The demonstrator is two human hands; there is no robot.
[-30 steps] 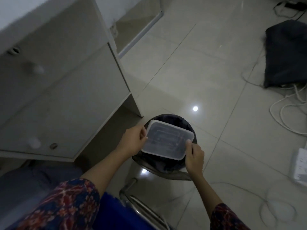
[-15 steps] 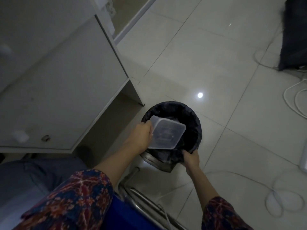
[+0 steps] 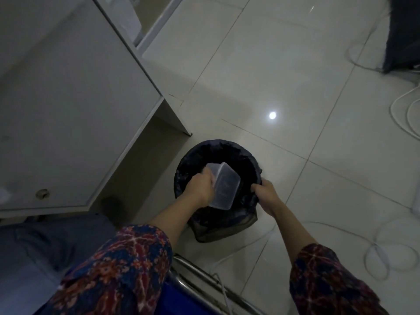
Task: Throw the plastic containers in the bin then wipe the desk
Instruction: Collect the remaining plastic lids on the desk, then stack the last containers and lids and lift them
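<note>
Plastic container (image 3: pixel 223 186) gripped by left hand (image 3: pixel 200 187) over liner-clutching right hand (image 3: pixel 266 193), black-lined bin (image 3: pixel 218 155), glossy tiled floor (image 3: pixel 295 76) beside white desk (image 3: pixel 68 98).

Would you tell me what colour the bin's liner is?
Black; the bin liner shows best in the head view.

The plastic container (image 3: pixel 223 187) at the centre of the frame is clear and frosted grey-white. Below it, the bin (image 3: pixel 227 230) has a dark grey mesh wall and a black liner (image 3: pixel 193 162) folded over its rim. The sleeves (image 3: pixel 118 269) at the bottom carry a dense print of red, orange and white on navy blue. The desk (image 3: pixel 68 98) in the upper left is plain off-white. The floor tiles (image 3: pixel 295 76) are glossy pale cream with thin dark joints. White cables (image 3: pixel 404 110) lie at the right edge, beside a dark navy cloth (image 3: pixel 402 30) in the upper right. A bright blue patch (image 3: pixel 168 298) shows at the bottom.
</note>
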